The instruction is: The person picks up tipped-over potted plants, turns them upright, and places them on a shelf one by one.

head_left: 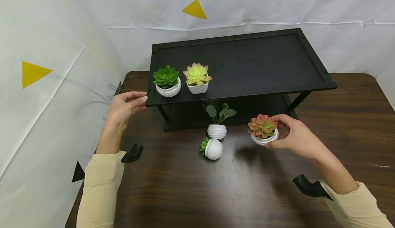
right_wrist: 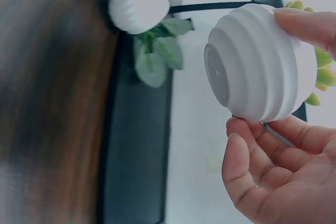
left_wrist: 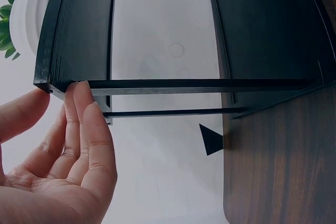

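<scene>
Right hand: our right hand (head_left: 294, 137) curls thumb and fingertips (right_wrist: 247, 153) round the pink plant pot (head_left: 263, 129), holding it clear of the table, at about 4 o'clock from the shelf's near edge.
Pink plant pot: ribbed and white, with its rosette pointing up and a little toward us in the head view; its short axis from base to leaves stands near upright, tilted slightly. In the right wrist view we see the round base (right_wrist: 218, 74) facing the camera.
Tipped pot (head_left: 212, 148): it lies on its side on the table (head_left: 191, 193), at 9 o'clock from the held pot, with its green leaves pointing to 9 o'clock and its base to 3 o'clock.
Leafy pot (head_left: 217, 127): upright, just behind the tipped one and nearly touching it, at the front edge of the lower shelf.
Left hand: our left hand (head_left: 124, 106) is relaxed and open, with straight fingertips (left_wrist: 84, 95) touching the front left corner of the black shelf (head_left: 247, 61); it grips nothing.
Top shelf: a green plant pot (head_left: 167, 81) and a yellow-green plant pot (head_left: 197, 79) stand upright side by side at the shelf's 8 o'clock corner, just apart.
</scene>
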